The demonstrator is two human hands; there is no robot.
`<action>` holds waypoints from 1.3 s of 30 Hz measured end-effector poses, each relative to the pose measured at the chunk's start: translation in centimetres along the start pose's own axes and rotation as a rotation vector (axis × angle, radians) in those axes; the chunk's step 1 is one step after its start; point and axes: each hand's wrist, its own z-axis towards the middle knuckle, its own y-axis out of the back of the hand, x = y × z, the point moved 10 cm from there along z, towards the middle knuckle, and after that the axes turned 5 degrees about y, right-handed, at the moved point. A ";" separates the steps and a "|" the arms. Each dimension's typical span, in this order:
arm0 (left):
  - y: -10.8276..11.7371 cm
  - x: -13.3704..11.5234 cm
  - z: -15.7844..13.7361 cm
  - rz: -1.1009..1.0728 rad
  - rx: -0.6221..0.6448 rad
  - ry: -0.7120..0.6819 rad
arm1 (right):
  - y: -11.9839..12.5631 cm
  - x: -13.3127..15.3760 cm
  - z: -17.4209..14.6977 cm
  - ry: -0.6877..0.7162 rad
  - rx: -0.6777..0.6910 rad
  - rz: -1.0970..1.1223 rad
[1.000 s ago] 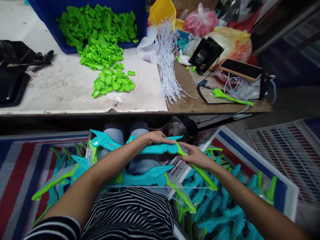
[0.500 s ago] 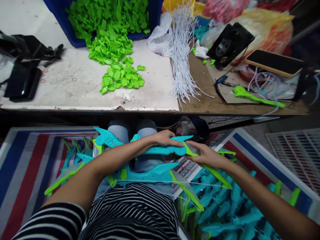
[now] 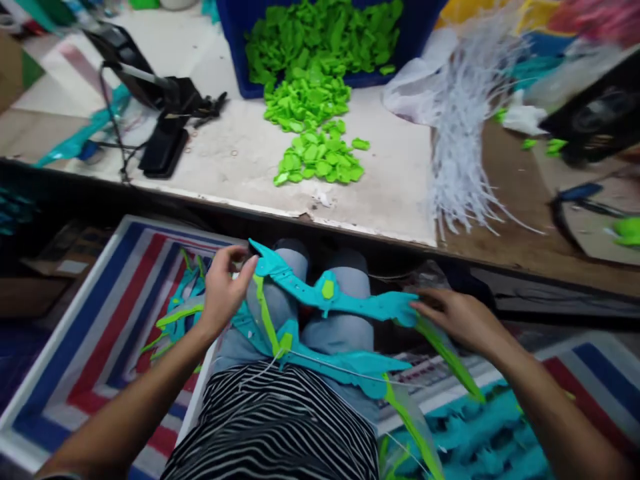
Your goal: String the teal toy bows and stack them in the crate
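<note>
A turquoise toy bow (image 3: 350, 303) with lime green limbs and a green piece at its middle spans the space above my knees. At its left end, my left hand (image 3: 226, 287) has its thumb and fingers curled about the tip. My right hand (image 3: 457, 317) pinches the opposite end, where a green limb (image 3: 453, 360) slants down. Closer to my body, a second toy bow (image 3: 345, 363) with a white string lies across my lap. The fingertips of both hands are partly hidden or blurred.
Ahead is a workbench (image 3: 400, 193) with loose green pieces (image 3: 320, 157), a blue bin (image 3: 240, 67), a bundle of white strings (image 3: 463, 147) and a black phone stand (image 3: 165, 133). Striped boxes (image 3: 95, 347) flank me; several turquoise bows (image 3: 480, 433) fill the right one.
My left hand has gone from the bow's right part to its left end. The right hand stays at the right end. The view has turned left, and the held bow now tilts.
</note>
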 end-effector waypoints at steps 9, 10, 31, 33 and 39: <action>-3.4 7.2 -4.1 0.520 0.189 0.204 | -16.3 20.3 12.8 0.060 0.215 0.072; -3.6 6.8 -3.9 0.453 0.163 0.214 | -17.6 20.6 13.4 0.011 0.236 0.022; -1.5 5.2 -2.8 -0.341 1.164 0.634 | -16.8 23.9 9.8 0.234 0.138 0.225; -1.9 4.3 -2.2 -0.321 1.199 0.613 | -15.9 23.6 9.9 0.244 0.095 0.229; -3.1 4.6 1.3 -0.207 1.159 0.556 | -16.1 21.7 12.0 0.227 0.058 0.277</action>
